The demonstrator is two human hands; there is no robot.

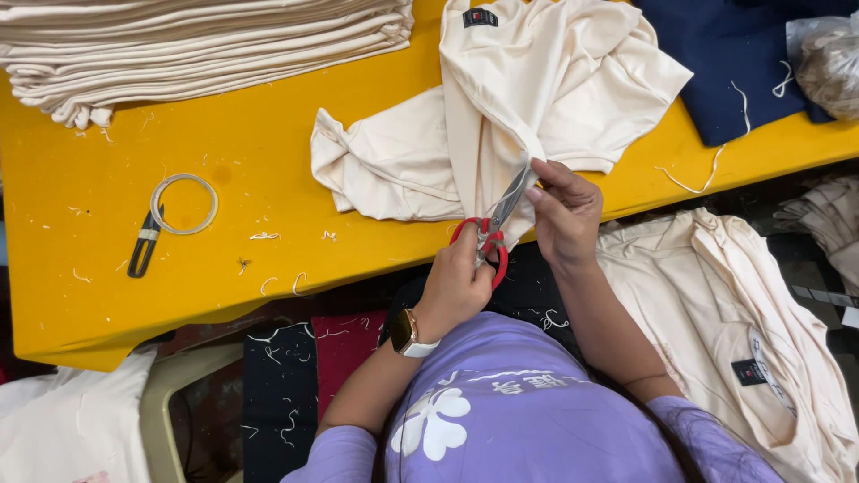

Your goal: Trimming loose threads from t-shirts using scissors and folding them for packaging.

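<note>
My left hand (456, 286), with a watch on its wrist, grips red-handled scissors (494, 228) whose blades point up into a cream garment (537, 80). The garment lies crumpled on the yellow table (89, 295) and hangs over its near edge. My right hand (565, 215) pinches a fold of the garment just right of the blades, at the table's edge.
A stack of folded cream garments (206, 45) fills the far left. Small black thread snips (143, 243) and a clear tape ring (183, 204) lie on the left. Navy fabric (734, 63) and a plastic bag (828, 63) sit far right. More cream garments (734, 313) are piled below the table, right.
</note>
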